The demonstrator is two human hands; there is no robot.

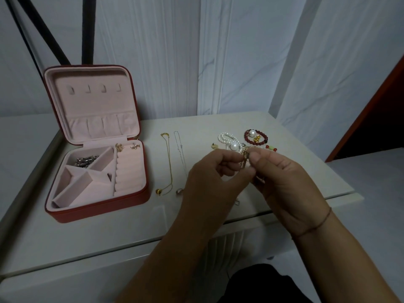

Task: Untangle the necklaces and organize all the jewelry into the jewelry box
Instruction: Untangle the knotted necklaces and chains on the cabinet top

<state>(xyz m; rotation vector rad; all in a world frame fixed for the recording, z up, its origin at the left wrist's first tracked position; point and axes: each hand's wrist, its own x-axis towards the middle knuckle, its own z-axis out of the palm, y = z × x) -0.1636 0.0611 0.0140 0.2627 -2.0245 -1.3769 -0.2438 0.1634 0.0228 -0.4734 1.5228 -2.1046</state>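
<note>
An open red jewelry box [98, 212] with pink lining stands at the left of the white table; a silver chain [86, 160] lies in its back compartment and two small gold pieces [126, 146] sit at its back right. A gold necklace [168, 162] and a thin silver necklace [180, 149] lie straight beside the box. My left hand [207, 182] and my right hand [282, 178] are raised over the table and together pinch a small gold-coloured piece of jewelry [244, 159] between their fingertips. Behind them lie a pearl strand [227, 139] and a red bead bracelet [255, 136].
The white table [65, 241] ends in a front edge near my body and a right edge by a dark red door frame [371, 110]. A black stand [88, 29] rises behind the box. White curtains hang at the back.
</note>
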